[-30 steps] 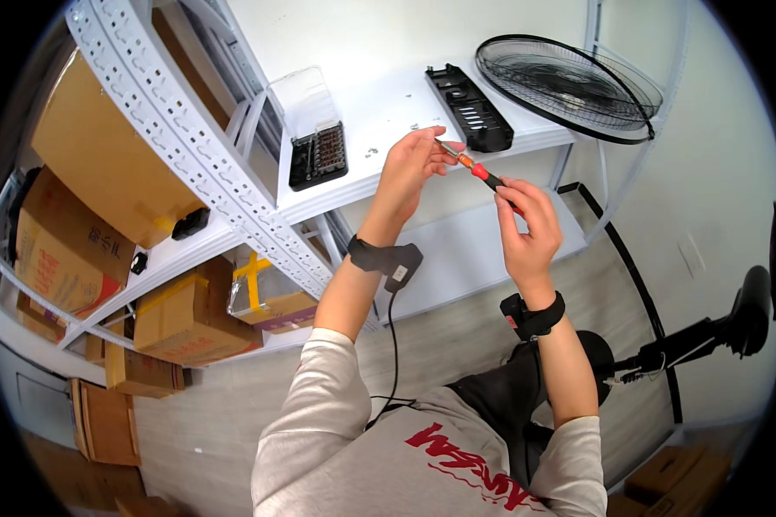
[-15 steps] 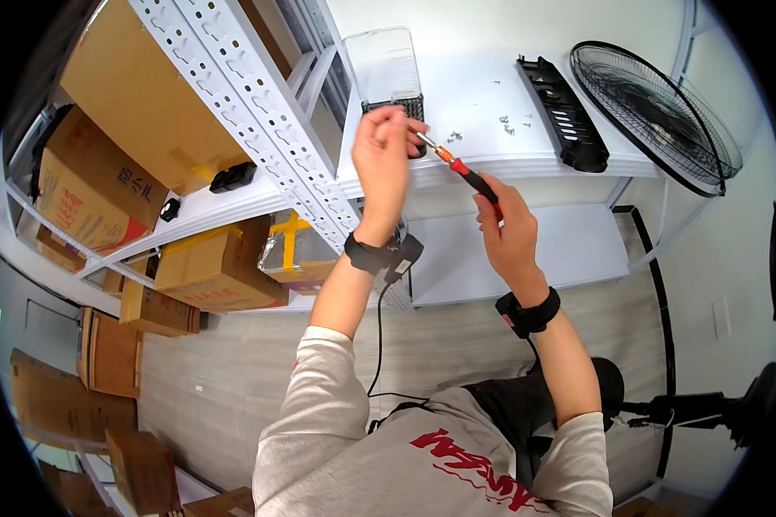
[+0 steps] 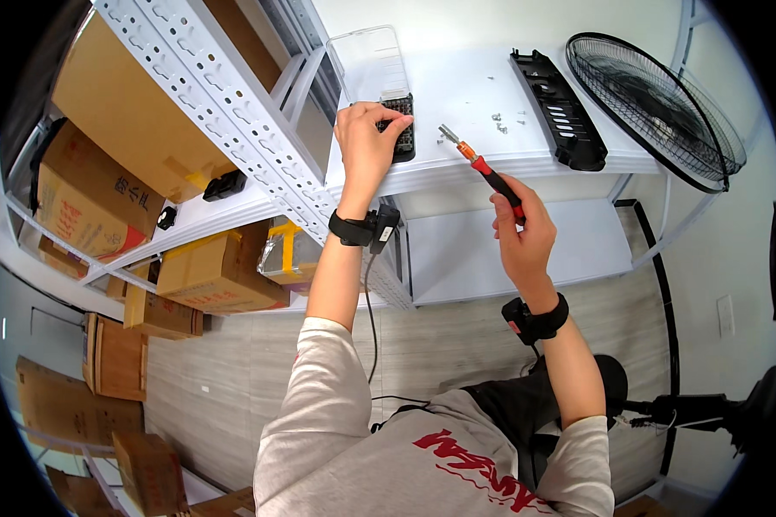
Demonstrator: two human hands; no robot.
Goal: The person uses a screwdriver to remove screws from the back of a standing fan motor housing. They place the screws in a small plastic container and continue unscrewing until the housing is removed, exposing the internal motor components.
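Note:
My right hand (image 3: 526,237) is closed around a red-and-black screwdriver (image 3: 497,183). Its metal shaft, with an orange section, points up and left above the shelf's front edge, and the tip is apart from everything. A black screwdriver bit case (image 3: 403,151) lies on the white shelf with its clear lid (image 3: 371,65) raised at the back. Over the case, my left hand (image 3: 364,148) is closed in a pinch, thumb and fingertips at the rows of bits. Whatever sits between those fingertips is too small to make out. Several small screws (image 3: 499,122) are scattered right of the case.
Right of the screws lies a long black slotted plastic part (image 3: 562,112). A black wire fan grille (image 3: 655,112) leans at the shelf's right end. A perforated white upright (image 3: 233,103) stands left of the case. Cardboard boxes (image 3: 224,271) fill the shelving at left.
My left hand has left the screwdriver's tip and moved left and down to the bit case. The screwdriver has shifted slightly right in my right hand.

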